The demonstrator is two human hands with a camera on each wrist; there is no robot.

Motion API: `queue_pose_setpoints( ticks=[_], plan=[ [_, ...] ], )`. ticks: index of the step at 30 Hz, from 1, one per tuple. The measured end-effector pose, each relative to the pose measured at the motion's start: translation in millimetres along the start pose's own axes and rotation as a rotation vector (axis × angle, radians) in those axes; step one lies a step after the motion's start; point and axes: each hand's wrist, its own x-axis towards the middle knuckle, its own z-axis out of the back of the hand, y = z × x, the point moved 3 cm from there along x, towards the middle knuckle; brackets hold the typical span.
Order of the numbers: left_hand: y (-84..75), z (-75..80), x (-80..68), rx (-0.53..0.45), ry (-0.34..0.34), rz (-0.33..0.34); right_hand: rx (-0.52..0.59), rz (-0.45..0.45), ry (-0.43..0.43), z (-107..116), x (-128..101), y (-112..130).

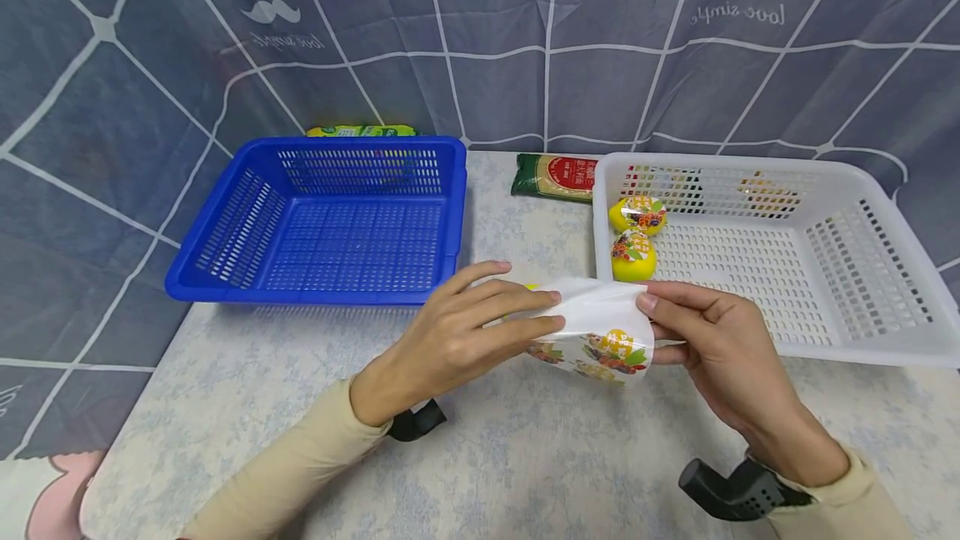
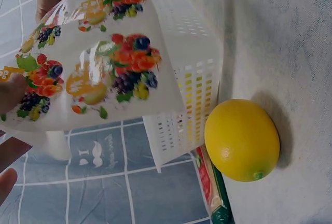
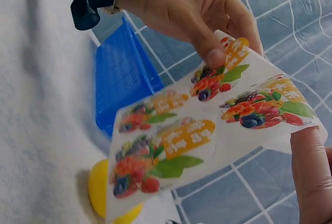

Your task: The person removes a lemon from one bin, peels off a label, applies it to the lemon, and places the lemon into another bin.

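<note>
The left hand (image 1: 457, 332) pinches one end of a fruit-printed sticker sheet (image 1: 600, 336) between thumb and extended fingers; the right hand (image 1: 712, 348) pinches the opposite end, the sheet bowed between them above the table (image 1: 525, 457). A bare lemon (image 2: 241, 140) lies beneath it. At 1 o'clock, a white basket (image 1: 862, 340) holds two stickered lemons (image 1: 633, 257); at 11 o'clock stands a blue basket (image 1: 315, 294).

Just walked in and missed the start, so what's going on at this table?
A person holds a sheet of fruit stickers between both hands: left hand pinching one edge, right hand the other. A bare yellow lemon lies on the table under the sheet. Two lemons with stickers sit in the white basket; the blue basket is to the left.
</note>
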Motion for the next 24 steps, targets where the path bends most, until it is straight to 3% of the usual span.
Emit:
queue_pose_setpoints(
  ticks=[5,15,24],
  plan=[
    [-0.7,0.5,1.5,-0.039,-0.013,0.010,-0.017,-0.004,-0.014,0.1,0.1,-0.3],
    [-3.6,7.4,3.0,0.028,-0.087,-0.138,-0.020,-0.009,-0.011,-1.3,-0.1,-0.7],
    [-4.3,6.4,2.6,0.036,-0.124,-0.166,-0.036,-0.012,-0.051,-0.3,-0.1,-1.0]
  ],
)
